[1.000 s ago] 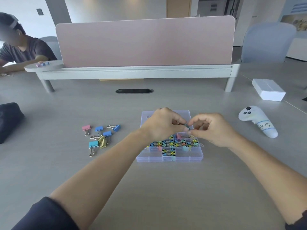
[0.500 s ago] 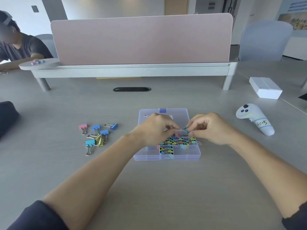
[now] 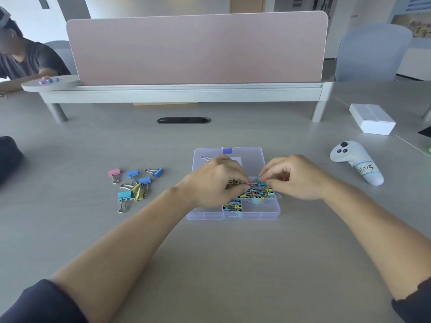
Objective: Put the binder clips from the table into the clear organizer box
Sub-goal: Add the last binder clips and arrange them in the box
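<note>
The clear organizer box [image 3: 272, 212] lies open in the middle of the table, its lid [image 3: 247, 155] folded back. Several of its compartments hold small coloured binder clips [image 3: 253, 195]. Both hands hover over the box. My right hand [image 3: 293, 177] pinches a teal binder clip [image 3: 261, 183] at its body. My left hand [image 3: 214, 180] pinches the same clip's wire handles [image 3: 251, 182]. To the left of the box, several loose binder clips [image 3: 134, 186] in pink, blue, teal and yellow lie on the table.
A white controller [image 3: 354, 162] with a handwritten label lies right of the box, a white carton [image 3: 372, 118] beyond it. A pink divider [image 3: 198, 47] on a grey rail crosses the back. A dark bag [image 3: 8, 157] sits at the far left. Another person sits back left.
Both hands, holding the clip between them, have sunk lower onto the box's compartments. The camera has tilted slightly; the loose clips have not moved.
</note>
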